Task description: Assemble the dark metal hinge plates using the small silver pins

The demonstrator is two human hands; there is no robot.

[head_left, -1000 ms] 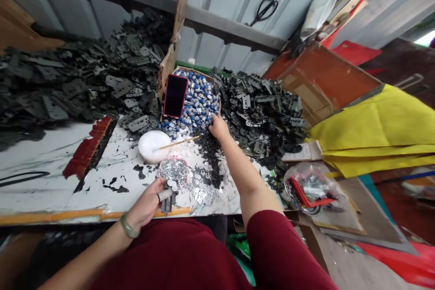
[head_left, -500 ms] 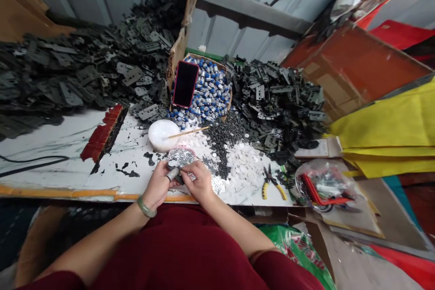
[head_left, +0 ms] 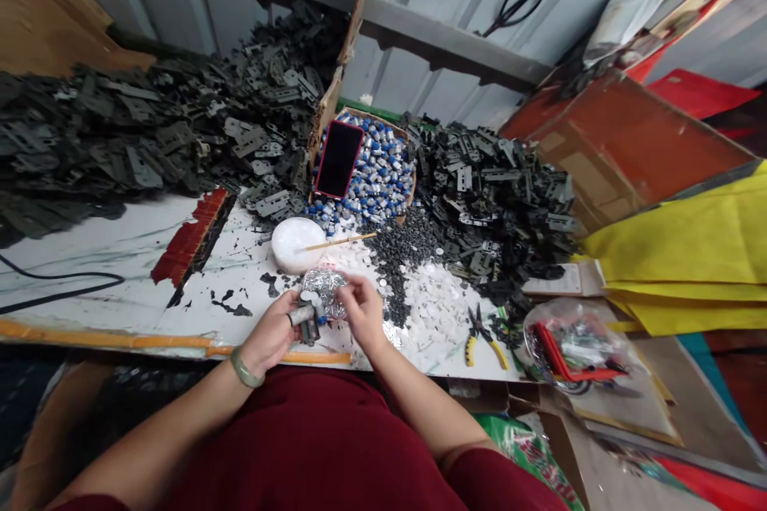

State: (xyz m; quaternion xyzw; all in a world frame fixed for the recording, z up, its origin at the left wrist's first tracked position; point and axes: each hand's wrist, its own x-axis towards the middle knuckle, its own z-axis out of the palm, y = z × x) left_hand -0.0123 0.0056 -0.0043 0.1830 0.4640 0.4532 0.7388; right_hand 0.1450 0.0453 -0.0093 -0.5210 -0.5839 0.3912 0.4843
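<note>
My left hand (head_left: 269, 335) is closed round a small dark metal part (head_left: 308, 326) at the near edge of the table (head_left: 101, 251). My right hand (head_left: 363, 310) is beside it, fingers pinched toward the part and the small dish of shiny pins (head_left: 322, 287); what the fingers hold is too small to name. Behind them are a white round dish (head_left: 293, 243) with a thin wooden stick (head_left: 341, 241), a heap of small black bits (head_left: 401, 243) and scattered white caps (head_left: 437, 303).
A box of blue and silver pieces (head_left: 383, 176) with a phone (head_left: 339, 160) on it stands at the back. Piles of dark metal plates (head_left: 149, 128) (head_left: 497, 192) flank it. Yellow-handled pliers (head_left: 488, 335), a plastic bag (head_left: 569, 343) and yellow fabric (head_left: 689, 247) lie right. Scissors (head_left: 515, 4) hang on the wall.
My right hand has come back from the black bits near the box to meet my left hand at the table's near edge. The view has shifted left and down.
</note>
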